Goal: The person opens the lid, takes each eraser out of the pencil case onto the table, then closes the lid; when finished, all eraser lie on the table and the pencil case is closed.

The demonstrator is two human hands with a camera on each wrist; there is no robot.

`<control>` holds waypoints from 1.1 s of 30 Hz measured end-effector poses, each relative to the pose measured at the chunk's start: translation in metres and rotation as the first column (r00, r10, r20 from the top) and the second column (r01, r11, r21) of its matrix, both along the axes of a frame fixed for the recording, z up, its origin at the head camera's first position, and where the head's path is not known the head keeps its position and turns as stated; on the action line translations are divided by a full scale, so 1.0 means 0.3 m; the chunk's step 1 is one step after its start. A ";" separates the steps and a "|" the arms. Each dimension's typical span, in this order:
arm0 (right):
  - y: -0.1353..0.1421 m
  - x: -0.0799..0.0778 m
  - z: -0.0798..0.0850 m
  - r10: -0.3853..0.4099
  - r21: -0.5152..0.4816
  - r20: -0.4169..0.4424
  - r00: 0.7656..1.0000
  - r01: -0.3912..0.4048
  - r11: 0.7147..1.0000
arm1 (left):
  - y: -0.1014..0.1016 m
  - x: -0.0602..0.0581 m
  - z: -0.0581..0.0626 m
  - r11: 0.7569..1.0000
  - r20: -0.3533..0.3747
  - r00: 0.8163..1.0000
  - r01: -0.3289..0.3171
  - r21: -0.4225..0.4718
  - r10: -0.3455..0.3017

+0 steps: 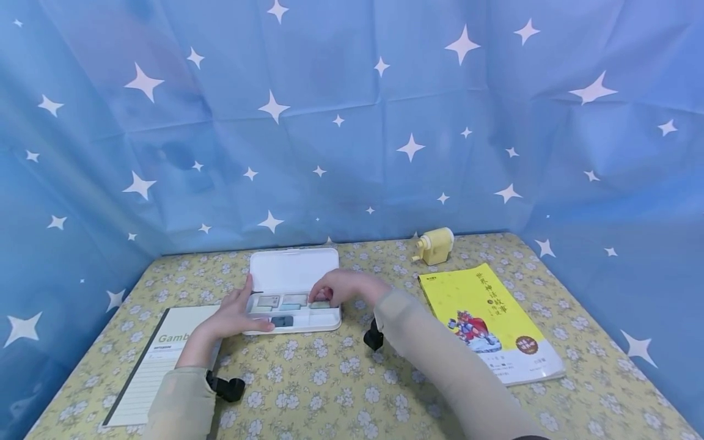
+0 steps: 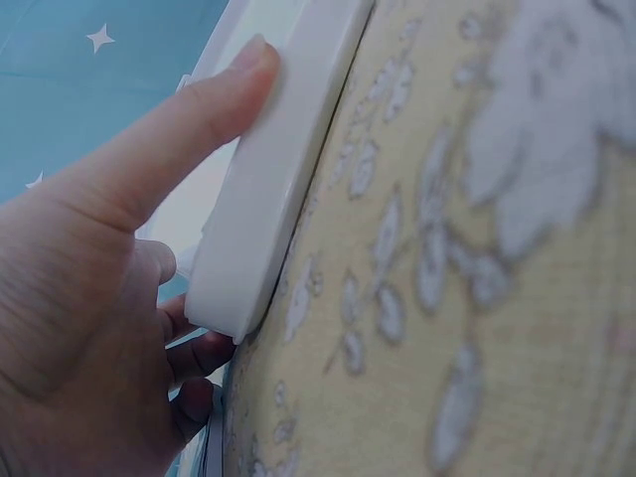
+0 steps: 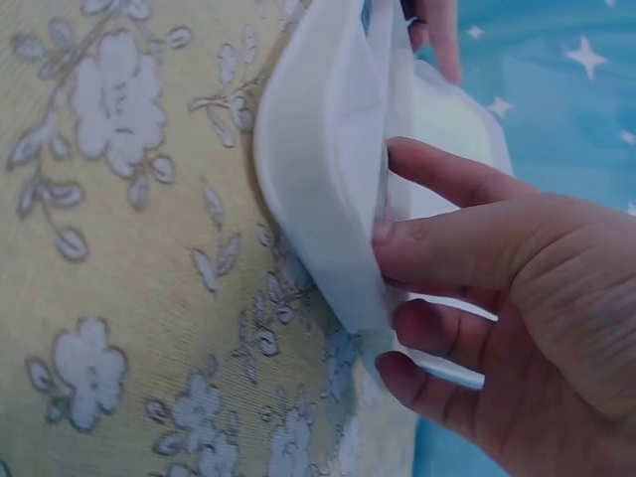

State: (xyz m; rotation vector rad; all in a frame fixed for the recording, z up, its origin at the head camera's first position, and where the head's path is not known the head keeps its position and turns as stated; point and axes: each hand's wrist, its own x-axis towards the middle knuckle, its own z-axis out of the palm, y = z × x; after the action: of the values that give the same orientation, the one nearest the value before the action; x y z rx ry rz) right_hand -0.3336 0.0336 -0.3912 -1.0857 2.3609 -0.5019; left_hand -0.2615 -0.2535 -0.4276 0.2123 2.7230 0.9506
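Observation:
An open white plastic case (image 1: 322, 322) stands on the table with its lid (image 1: 294, 269) raised at the back. Small pale rectangular blocks (image 1: 268, 301) sit in its compartments, and a dark block (image 1: 282, 321) lies in the front one. My left hand (image 1: 233, 315) grips the case's left end; in the left wrist view the thumb (image 2: 214, 104) presses on its front side and the other fingers bend behind the end. My right hand (image 1: 346, 286) reaches over the right end, thumb and forefinger dipping inside beside a pale block (image 1: 320, 304). Whether they pinch anything is hidden.
A lined notebook (image 1: 148, 366) lies at the left, partly under the left arm. On the right lies a yellow book (image 1: 467, 293). A yellow hand-crank pencil sharpener (image 1: 438, 246) stands behind it, near the table's back edge. Blue star-patterned cloth (image 1: 352, 153) rises behind the table.

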 end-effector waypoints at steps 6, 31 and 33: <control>0.009 -0.005 0.016 -0.009 -0.024 0.019 1.000 0.009 1.000 | 0.002 -0.001 0.000 1.000 -0.003 1.000 0.005 0.001 -0.005; 0.158 0.109 0.061 -0.135 -0.312 0.083 0.987 0.155 0.937 | -0.001 0.002 -0.005 1.000 0.006 1.000 0.021 -0.008 -0.021; 0.171 0.116 0.060 -0.155 -0.324 0.105 0.982 0.182 0.928 | 0.000 0.002 -0.004 1.000 0.010 1.000 0.022 -0.008 -0.022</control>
State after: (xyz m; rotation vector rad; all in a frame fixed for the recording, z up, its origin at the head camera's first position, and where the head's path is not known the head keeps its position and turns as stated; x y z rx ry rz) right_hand -0.2989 0.0850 -0.3731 -0.9834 2.3655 -1.0190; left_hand -0.2609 -0.2533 -0.4288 0.2353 2.7091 0.9319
